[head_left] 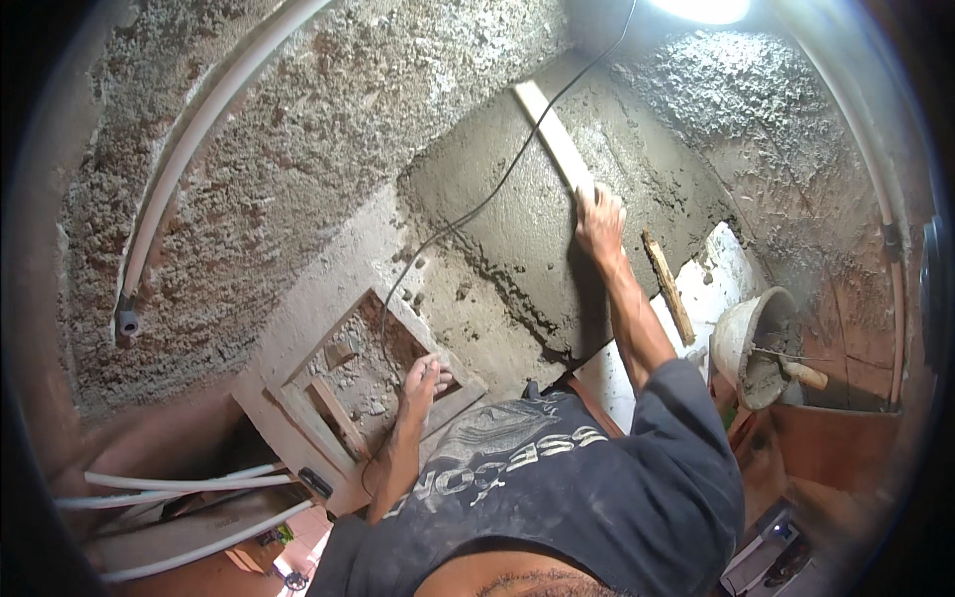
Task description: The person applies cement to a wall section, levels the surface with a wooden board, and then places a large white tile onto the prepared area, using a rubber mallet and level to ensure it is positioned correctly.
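My right hand (602, 221) is closed around the near end of a long, pale straightedge (557, 139), which lies on wet grey mortar (477, 199) spread over the slab. The straightedge slants away toward the far wall. My left hand (426, 378), fingers curled, is at the right rim of a rectangular opening (368, 373) with rubble in it. Whether anything sits inside those fingers is hidden. A thin black cable (468, 214) runs across the straightedge and down toward the opening.
Right of my right arm, a rough wooden stick (668, 289) lies on a mortar-spattered white board (716, 269). Beyond it a tilted bucket (741, 343) holds mortar and a wooden-handled tool (804, 374). Pale pipes (189, 483) are at lower left; a bright lamp (701, 8) shines at top.
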Available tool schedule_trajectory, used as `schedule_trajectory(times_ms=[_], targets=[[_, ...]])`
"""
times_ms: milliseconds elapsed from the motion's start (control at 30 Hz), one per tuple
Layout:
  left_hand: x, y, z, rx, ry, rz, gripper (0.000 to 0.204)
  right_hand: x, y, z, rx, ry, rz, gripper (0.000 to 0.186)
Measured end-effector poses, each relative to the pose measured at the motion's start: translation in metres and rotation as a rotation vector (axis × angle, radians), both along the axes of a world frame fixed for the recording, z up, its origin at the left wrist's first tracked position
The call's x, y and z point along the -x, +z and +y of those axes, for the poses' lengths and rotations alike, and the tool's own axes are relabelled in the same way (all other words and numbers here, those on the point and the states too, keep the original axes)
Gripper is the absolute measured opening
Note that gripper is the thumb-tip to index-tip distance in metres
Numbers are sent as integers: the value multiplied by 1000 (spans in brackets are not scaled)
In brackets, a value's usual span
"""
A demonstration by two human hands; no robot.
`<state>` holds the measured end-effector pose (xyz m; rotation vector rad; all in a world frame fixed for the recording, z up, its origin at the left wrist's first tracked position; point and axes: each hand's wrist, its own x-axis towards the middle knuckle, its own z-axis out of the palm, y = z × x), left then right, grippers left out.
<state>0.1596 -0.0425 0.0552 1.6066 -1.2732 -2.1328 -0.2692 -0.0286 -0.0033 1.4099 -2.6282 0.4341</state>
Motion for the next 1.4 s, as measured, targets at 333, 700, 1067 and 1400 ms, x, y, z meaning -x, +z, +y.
schedule_trajectory(times_ms=[333, 700, 1067, 1400], targets=[[15, -17, 9, -20, -57, 50, 48, -111, 15, 32, 93, 437, -96, 34], [-7, -12, 12, 4, 4, -39, 49, -77, 12, 21, 176, 385, -4, 34], [-10, -15, 15, 0, 18, -15, 45, -63, 2, 40, 109, 245, -102, 44], [-3, -13, 13, 35, -24, 40, 42, 6, 5, 12, -10, 34, -57, 30]])
